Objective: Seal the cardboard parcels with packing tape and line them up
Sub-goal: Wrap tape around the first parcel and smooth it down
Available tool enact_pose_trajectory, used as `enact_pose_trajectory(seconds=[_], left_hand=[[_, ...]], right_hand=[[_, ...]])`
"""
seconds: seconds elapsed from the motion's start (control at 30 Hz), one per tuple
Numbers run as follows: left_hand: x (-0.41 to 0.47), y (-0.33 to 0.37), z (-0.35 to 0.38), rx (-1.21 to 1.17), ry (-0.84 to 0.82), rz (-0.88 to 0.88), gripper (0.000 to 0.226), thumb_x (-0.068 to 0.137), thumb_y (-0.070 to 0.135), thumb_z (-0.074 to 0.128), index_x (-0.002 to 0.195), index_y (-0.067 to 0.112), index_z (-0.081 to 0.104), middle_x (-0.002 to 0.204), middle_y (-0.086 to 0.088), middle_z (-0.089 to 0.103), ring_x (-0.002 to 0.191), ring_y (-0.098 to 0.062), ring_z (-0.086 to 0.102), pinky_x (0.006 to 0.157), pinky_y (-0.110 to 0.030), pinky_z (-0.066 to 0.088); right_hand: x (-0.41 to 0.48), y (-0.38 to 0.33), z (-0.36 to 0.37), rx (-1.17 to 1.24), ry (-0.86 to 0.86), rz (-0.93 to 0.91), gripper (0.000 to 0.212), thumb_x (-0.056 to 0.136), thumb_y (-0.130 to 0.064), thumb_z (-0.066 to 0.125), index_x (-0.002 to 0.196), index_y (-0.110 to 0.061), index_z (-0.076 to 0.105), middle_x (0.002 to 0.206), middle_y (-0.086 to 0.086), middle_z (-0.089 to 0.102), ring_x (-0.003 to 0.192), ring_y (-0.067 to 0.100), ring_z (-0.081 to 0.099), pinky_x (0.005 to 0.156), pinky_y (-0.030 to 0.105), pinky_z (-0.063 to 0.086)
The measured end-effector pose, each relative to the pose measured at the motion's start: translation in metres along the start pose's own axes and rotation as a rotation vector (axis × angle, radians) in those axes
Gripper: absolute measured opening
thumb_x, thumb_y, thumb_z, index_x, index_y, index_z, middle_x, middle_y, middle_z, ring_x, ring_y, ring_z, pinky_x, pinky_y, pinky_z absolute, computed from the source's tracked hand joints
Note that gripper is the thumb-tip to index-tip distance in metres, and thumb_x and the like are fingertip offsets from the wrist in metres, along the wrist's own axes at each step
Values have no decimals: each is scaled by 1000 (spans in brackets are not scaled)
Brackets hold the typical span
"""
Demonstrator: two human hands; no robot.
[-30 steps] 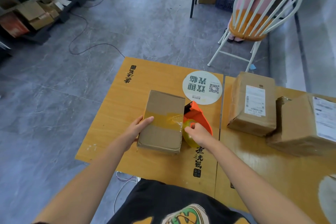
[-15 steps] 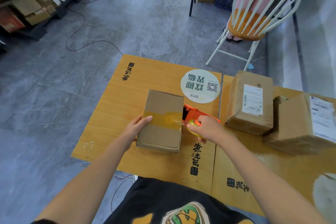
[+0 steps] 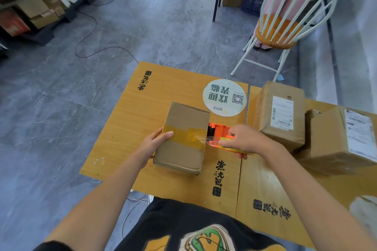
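A brown cardboard parcel (image 3: 183, 153) lies on the yellow wooden table (image 3: 130, 120), with a band of yellowish tape (image 3: 184, 134) across its top. My left hand (image 3: 154, 144) grips its left side, thumb on top. My right hand (image 3: 244, 140) grips the orange tape dispenser (image 3: 217, 129) with its yellow roll, right beside the parcel's right edge. A clear strip of tape runs from the dispenser onto the parcel. Two more parcels with white labels, one (image 3: 280, 114) and a bigger one (image 3: 342, 140), sit at the right.
A round white sticker (image 3: 224, 98) lies on the table behind the parcel. A white chair (image 3: 285, 24) stands beyond the table's far edge. Boxes clutter a shelf at far left (image 3: 34, 12). A cable crosses the grey floor (image 3: 98, 51).
My right hand has turned the dispenser flatter and drawn it slightly right, off the parcel's right edge. The left hand and parcel have stayed put.
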State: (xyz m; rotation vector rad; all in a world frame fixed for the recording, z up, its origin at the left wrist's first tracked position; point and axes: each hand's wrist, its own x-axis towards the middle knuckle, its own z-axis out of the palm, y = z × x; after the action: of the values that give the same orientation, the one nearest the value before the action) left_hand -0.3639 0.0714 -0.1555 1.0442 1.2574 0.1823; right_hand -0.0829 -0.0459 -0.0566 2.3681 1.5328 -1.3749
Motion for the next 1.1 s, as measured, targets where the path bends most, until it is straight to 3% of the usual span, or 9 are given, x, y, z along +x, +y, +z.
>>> enact_pose_trajectory(seconds=[0.17, 0.3, 0.43, 0.53, 0.63, 0.73, 0.83, 0.97, 1.1], left_hand=[[-1, 0, 3, 17, -15, -6, 89, 57, 72, 76, 138, 41, 52, 126, 6, 65, 112, -18, 63, 81, -40, 54], [-1, 0, 2, 2, -7, 2, 87, 58, 69, 77, 136, 40, 53, 125, 5, 66, 111, -17, 64, 86, -40, 55], [0, 5, 6, -28, -7, 34, 89, 57, 65, 79, 137, 35, 55, 122, 2, 67, 106, -18, 67, 78, -32, 56], [4, 0, -5, -47, 38, 19, 92, 52, 71, 80, 134, 38, 56, 122, 1, 67, 109, -21, 65, 89, -42, 56], [9, -5, -17, -22, 35, -5, 88, 52, 77, 79, 130, 43, 58, 125, 2, 67, 113, -23, 64, 98, -52, 52], [5, 0, -11, 28, 12, -11, 75, 70, 70, 74, 135, 39, 55, 128, 3, 63, 116, -21, 60, 93, -45, 52], [3, 6, -1, 92, 49, -6, 64, 87, 51, 68, 142, 23, 49, 133, -2, 58, 117, -23, 56, 91, -41, 48], [5, 26, 14, 324, 259, 230, 64, 85, 38, 72, 140, 18, 48, 139, -3, 53, 127, -25, 50, 106, -48, 42], [-8, 55, 45, 542, 391, 626, 39, 93, 30, 62, 131, 23, 58, 132, 8, 56, 129, -14, 42, 110, -41, 29]], right_hand=[[-7, 0, -11, -26, -41, -4, 44, 86, -51, 65, 82, -8, 56, 59, 7, 69, 46, 18, 64, 53, 31, 52], [-20, 6, -31, 80, -59, -7, 36, 92, -39, 65, 84, -5, 58, 55, 8, 64, 45, 20, 58, 46, 28, 48], [-24, 12, -41, 113, -46, -18, 33, 92, -37, 66, 87, -5, 62, 63, 12, 67, 49, 20, 59, 47, 28, 48], [-36, 25, -64, 34, 18, -27, 32, 91, -42, 65, 80, -12, 64, 70, 5, 67, 53, 12, 62, 52, 21, 46], [-47, 50, -87, 60, 110, -9, 39, 87, -50, 68, 75, -13, 66, 75, 11, 69, 71, 32, 68, 53, 22, 44], [-48, 60, -89, 85, 126, -33, 48, 78, -61, 68, 78, -13, 68, 77, 13, 71, 80, 37, 69, 53, 19, 46], [-47, 57, -82, 182, 102, -71, 51, 70, -62, 65, 82, -12, 68, 76, 9, 72, 73, 31, 71, 55, 21, 49], [-42, 52, -65, 309, 56, -132, 44, 73, -55, 66, 86, -13, 69, 69, -5, 71, 56, 3, 66, 55, 19, 48], [-33, 47, -49, 404, 24, -148, 40, 81, -50, 68, 85, -10, 67, 61, -10, 69, 55, 3, 65, 67, 31, 50]])
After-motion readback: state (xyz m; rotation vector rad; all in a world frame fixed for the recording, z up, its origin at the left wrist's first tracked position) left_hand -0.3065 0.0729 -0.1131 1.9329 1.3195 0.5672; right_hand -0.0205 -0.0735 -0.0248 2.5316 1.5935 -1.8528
